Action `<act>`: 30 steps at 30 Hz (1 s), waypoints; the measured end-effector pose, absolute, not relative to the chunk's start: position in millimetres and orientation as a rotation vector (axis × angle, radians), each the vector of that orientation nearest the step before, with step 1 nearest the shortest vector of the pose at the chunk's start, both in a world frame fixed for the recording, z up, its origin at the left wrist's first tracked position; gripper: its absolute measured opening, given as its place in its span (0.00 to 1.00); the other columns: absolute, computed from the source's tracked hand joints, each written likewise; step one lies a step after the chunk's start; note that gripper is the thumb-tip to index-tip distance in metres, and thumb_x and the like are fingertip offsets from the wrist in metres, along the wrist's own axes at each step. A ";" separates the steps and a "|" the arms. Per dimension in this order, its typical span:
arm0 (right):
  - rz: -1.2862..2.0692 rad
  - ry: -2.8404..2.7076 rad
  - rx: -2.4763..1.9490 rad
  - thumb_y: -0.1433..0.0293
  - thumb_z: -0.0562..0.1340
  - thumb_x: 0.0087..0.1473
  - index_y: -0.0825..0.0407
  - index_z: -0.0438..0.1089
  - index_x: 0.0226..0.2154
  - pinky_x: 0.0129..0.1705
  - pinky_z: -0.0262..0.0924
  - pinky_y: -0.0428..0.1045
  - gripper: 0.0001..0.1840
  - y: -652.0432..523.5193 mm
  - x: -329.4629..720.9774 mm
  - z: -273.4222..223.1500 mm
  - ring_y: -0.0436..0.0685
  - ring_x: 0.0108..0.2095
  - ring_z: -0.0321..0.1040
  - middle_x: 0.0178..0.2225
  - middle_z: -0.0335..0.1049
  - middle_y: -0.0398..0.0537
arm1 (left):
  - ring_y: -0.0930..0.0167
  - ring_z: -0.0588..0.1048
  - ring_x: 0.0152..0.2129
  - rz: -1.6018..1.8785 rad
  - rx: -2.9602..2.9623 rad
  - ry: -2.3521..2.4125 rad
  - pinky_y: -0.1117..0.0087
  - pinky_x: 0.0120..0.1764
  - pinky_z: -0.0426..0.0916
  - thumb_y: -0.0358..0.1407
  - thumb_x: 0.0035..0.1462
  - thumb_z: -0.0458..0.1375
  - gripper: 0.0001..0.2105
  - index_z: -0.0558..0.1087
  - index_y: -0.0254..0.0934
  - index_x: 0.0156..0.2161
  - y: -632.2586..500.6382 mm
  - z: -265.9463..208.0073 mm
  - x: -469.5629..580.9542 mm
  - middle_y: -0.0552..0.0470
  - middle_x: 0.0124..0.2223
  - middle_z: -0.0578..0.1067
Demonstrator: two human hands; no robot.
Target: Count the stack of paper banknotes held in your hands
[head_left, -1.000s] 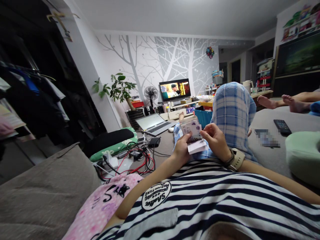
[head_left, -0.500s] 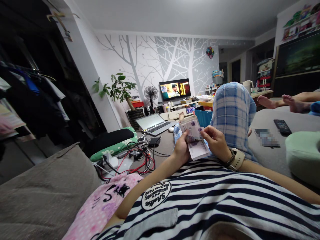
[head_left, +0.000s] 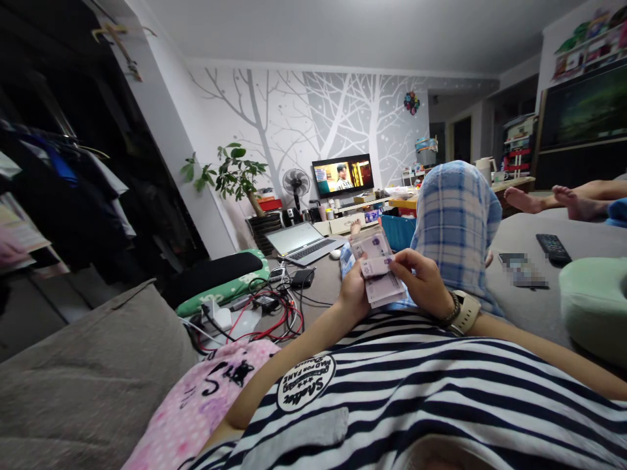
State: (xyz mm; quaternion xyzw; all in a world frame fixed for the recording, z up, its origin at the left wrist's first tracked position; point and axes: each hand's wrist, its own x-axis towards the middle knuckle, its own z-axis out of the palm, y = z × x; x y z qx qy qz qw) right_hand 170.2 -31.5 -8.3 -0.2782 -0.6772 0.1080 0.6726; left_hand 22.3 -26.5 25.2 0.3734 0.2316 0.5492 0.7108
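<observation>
A stack of purple-toned banknotes (head_left: 372, 245) is in my left hand (head_left: 353, 290), whose thumb presses on it from the left side. One note is bent down over the stack, and its lower part hangs toward my striped shirt (head_left: 421, 372). My right hand (head_left: 418, 277) pinches the right edge of that note between thumb and fingertips. A pale watch and a dark bracelet (head_left: 455, 310) circle my right wrist. Behind the notes rises my raised knee in blue plaid trousers (head_left: 453, 215).
To the left lie an open laptop (head_left: 308, 245), tangled red and black cables (head_left: 279, 313) and a pink cloth (head_left: 210, 398). On the right are a black remote (head_left: 553, 249), a pale green cushion (head_left: 595, 307) and another person's bare feet (head_left: 543, 199).
The top note is folded further down, and a banknote face now shows behind it. My right hand has shifted slightly left and down, while my left hand stays in place.
</observation>
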 end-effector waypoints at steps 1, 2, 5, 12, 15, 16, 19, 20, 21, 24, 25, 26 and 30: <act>0.247 -1.526 -0.626 0.45 0.68 0.66 0.47 0.77 0.32 0.32 0.59 0.51 0.25 -31.5 170.0 -8.5 0.54 0.27 0.63 0.26 0.73 0.43 | 0.51 0.88 0.47 1.214 0.834 0.513 0.48 0.53 0.84 0.42 0.67 0.66 0.18 0.82 0.39 0.59 -26.5 25.3 21.9 0.41 0.47 0.88; 0.249 -1.528 -0.623 0.45 0.68 0.66 0.47 0.77 0.33 0.32 0.60 0.51 0.24 -31.6 169.8 -8.6 0.54 0.27 0.63 0.26 0.73 0.43 | 0.51 0.88 0.46 1.209 0.832 0.516 0.48 0.53 0.84 0.43 0.67 0.66 0.19 0.81 0.39 0.59 -26.5 25.3 21.4 0.41 0.47 0.88; 0.253 -1.536 -0.603 0.46 0.69 0.66 0.47 0.78 0.33 0.32 0.60 0.51 0.23 -32.6 169.7 -8.2 0.54 0.27 0.63 0.26 0.72 0.42 | 0.51 0.88 0.46 1.196 0.797 0.540 0.47 0.53 0.84 0.44 0.69 0.65 0.19 0.81 0.37 0.59 -26.9 25.3 20.4 0.40 0.47 0.88; 0.268 -1.579 -0.592 0.44 0.68 0.67 0.47 0.75 0.30 0.31 0.58 0.52 0.26 -35.9 171.4 -6.3 0.55 0.27 0.62 0.25 0.72 0.43 | 0.52 0.89 0.45 1.173 0.825 0.487 0.49 0.53 0.84 0.47 0.69 0.66 0.21 0.81 0.36 0.59 -26.7 24.1 19.6 0.39 0.48 0.88; 0.252 -1.582 -0.592 0.43 0.66 0.68 0.47 0.74 0.29 0.32 0.59 0.52 0.28 -35.4 171.6 -6.8 0.55 0.28 0.63 0.26 0.71 0.44 | 0.52 0.89 0.44 1.162 0.800 0.503 0.50 0.52 0.84 0.47 0.71 0.64 0.21 0.81 0.34 0.59 -26.0 24.2 19.9 0.38 0.47 0.88; 0.250 -1.585 -0.590 0.43 0.66 0.68 0.47 0.74 0.28 0.33 0.59 0.52 0.28 -35.2 171.6 -7.0 0.56 0.28 0.63 0.26 0.71 0.44 | 0.52 0.89 0.44 1.162 0.791 0.516 0.50 0.52 0.84 0.46 0.71 0.63 0.20 0.81 0.33 0.58 -26.1 24.5 20.1 0.38 0.47 0.88; 0.253 -1.598 -0.586 0.42 0.65 0.69 0.47 0.73 0.28 0.33 0.59 0.52 0.29 -35.1 171.7 -7.1 0.56 0.28 0.64 0.26 0.72 0.44 | 0.52 0.89 0.45 1.159 0.784 0.521 0.50 0.52 0.84 0.47 0.72 0.62 0.20 0.81 0.34 0.58 -26.5 25.1 20.6 0.38 0.47 0.88; 0.255 -1.601 -0.588 0.42 0.65 0.69 0.47 0.73 0.28 0.33 0.59 0.52 0.29 -35.3 171.9 -6.9 0.56 0.28 0.64 0.26 0.71 0.44 | 0.52 0.89 0.45 1.161 0.789 0.512 0.50 0.52 0.84 0.47 0.72 0.62 0.20 0.81 0.34 0.58 -26.3 24.9 20.7 0.39 0.47 0.88; 0.255 -1.601 -0.591 0.42 0.65 0.69 0.46 0.73 0.28 0.33 0.59 0.52 0.29 -35.5 172.0 -6.7 0.56 0.28 0.64 0.26 0.71 0.44 | 0.52 0.89 0.44 1.161 0.798 0.503 0.50 0.52 0.84 0.47 0.72 0.63 0.20 0.81 0.35 0.58 -25.9 24.5 20.6 0.39 0.47 0.89; 0.251 -1.594 -0.600 0.43 0.66 0.69 0.46 0.74 0.28 0.33 0.60 0.52 0.28 -35.8 172.3 -6.6 0.56 0.28 0.64 0.26 0.71 0.44 | 0.52 0.89 0.44 1.172 0.822 0.507 0.50 0.52 0.84 0.46 0.71 0.64 0.20 0.81 0.34 0.59 -23.1 21.8 19.6 0.39 0.48 0.89; 0.250 -1.590 -0.600 0.44 0.66 0.69 0.47 0.75 0.28 0.33 0.60 0.52 0.27 -35.7 172.2 -6.9 0.56 0.28 0.65 0.26 0.72 0.44 | 0.52 0.89 0.43 1.174 0.822 0.515 0.50 0.52 0.84 0.46 0.71 0.63 0.20 0.81 0.34 0.59 -21.9 20.7 19.1 0.39 0.48 0.89; 0.252 -1.585 -0.599 0.44 0.66 0.68 0.47 0.75 0.29 0.33 0.61 0.52 0.26 -35.4 171.9 -7.4 0.56 0.28 0.65 0.26 0.73 0.44 | 0.53 0.89 0.43 1.174 0.818 0.520 0.50 0.52 0.84 0.45 0.71 0.63 0.20 0.81 0.34 0.59 -20.8 19.7 18.5 0.39 0.47 0.89; 0.274 -1.547 -0.600 0.47 0.68 0.67 0.46 0.79 0.34 0.33 0.63 0.52 0.22 -33.6 169.8 -10.2 0.56 0.28 0.67 0.27 0.76 0.44 | 0.52 0.89 0.43 1.161 0.799 0.525 0.50 0.52 0.84 0.44 0.72 0.62 0.19 0.81 0.33 0.57 -19.2 17.8 17.1 0.38 0.47 0.89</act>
